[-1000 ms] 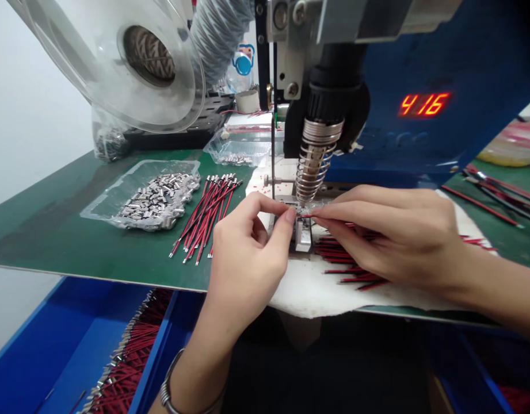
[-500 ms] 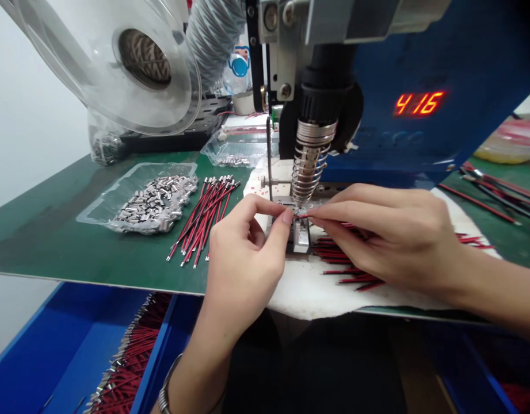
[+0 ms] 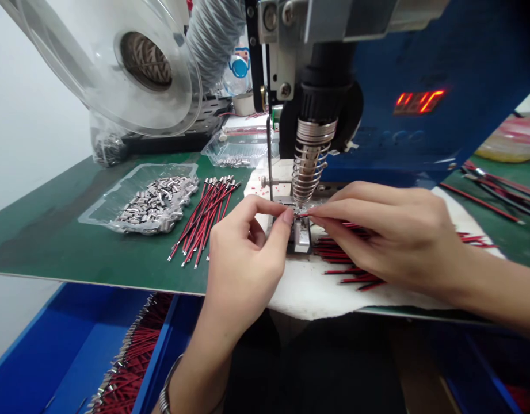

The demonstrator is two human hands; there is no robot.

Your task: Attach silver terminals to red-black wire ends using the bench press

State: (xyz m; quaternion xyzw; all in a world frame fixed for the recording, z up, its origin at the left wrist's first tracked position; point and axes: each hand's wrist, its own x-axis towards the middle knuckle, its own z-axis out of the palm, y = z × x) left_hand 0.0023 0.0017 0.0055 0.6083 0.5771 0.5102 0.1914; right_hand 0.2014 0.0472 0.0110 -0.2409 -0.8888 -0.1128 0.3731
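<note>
My right hand (image 3: 385,236) pinches a short red-and-black wire (image 3: 304,215) between thumb and fingertips, its end pointing left into a small metal fixture (image 3: 301,237). From the other side, my left hand (image 3: 250,259) is closed in a thumb-and-forefinger pinch at the fixture; what sits between those fingertips is hidden. Right above the fingertips stands a soldering iron (image 3: 310,161) wrapped in a coil spring, its tip low over the fixture. Under my right hand lie several loose red-and-black wires (image 3: 340,253) on a white cloth (image 3: 308,296).
Left on the green table (image 3: 44,230) are a clear tray (image 3: 96,207) of metal connectors and a pile of wires with connectors (image 3: 204,218). Below, a blue bin (image 3: 44,339) holds finished-looking wires. A clear fume hood (image 3: 83,69) and blue machine (image 3: 420,144) with red digits stand behind.
Both hands hold nearly the same pose at the fixture; my right hand has shifted very slightly. The red digits on the machine look different, partly lit now.
</note>
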